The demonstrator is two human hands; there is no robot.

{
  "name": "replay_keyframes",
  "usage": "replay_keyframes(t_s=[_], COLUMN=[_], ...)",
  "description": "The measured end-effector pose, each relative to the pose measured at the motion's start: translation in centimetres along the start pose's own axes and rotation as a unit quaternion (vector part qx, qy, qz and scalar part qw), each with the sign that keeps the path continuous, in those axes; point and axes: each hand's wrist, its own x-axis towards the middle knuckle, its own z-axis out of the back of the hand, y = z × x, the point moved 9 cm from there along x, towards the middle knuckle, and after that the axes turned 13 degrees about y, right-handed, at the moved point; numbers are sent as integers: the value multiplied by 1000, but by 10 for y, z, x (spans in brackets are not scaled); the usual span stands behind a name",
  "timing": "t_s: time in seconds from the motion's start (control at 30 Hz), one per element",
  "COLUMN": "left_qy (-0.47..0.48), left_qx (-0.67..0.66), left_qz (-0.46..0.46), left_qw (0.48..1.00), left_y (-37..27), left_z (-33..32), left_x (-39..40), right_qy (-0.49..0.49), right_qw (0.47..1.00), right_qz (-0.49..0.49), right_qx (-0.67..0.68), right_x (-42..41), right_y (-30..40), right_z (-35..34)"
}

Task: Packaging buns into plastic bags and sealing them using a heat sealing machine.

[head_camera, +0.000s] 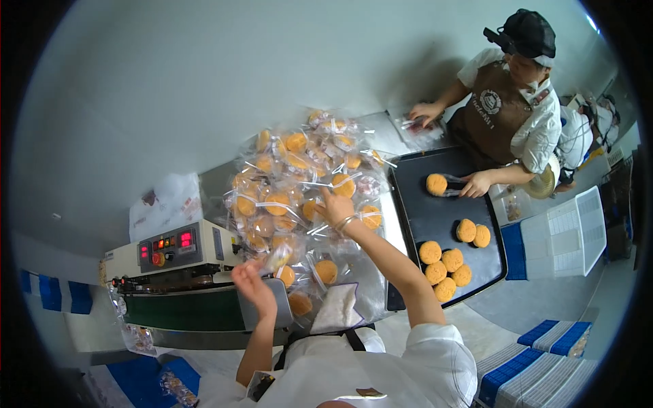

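Bagged round buns [278,203] in clear plastic lie heaped on the metal table before me. My right hand [336,208] reaches onto the heap, its fingers at a bag; whether it grips the bag is unclear. By the infeed of a band sealer [204,255] is my left hand [253,288], palm up and fingers loosely bent. A blurred bagged bun [278,256] is right beside its fingertips, and I cannot tell if they touch. A folded white cloth [334,308] lies at the near table edge, below another bagged bun [325,271].
A black baking tray [418,214] with several unwrapped buns [436,273] stands at the right. A co-worker [510,112] behind it holds a bun in a bag and touches a stack of plastic bags [418,130]. White crates [566,237] stand farther right. The sealer's green conveyor belt [183,311] is at the left.
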Motion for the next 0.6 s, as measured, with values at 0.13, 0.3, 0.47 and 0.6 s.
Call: replay_keyframes(t_s=[0.13, 0.3, 0.47, 0.6], left_qy=[3, 2, 35, 191], left_qx=[22, -10, -42, -46], left_qz=[-72, -20, 70, 157], left_qw=[997, 1000, 996, 968], left_y=[-63, -62, -38, -11], left_z=[39, 87, 149, 174], left_x=[-15, -43, -46, -28], right_qy=[-21, -156, -164, -34], right_qw=[997, 982, 971, 980], right_qz=[-6, 57, 149, 195], right_qx=[-74, -95, -85, 11], right_x=[70, 85, 15, -58], right_y=[-9, 19, 90, 166], right_z=[-48, -6, 66, 90])
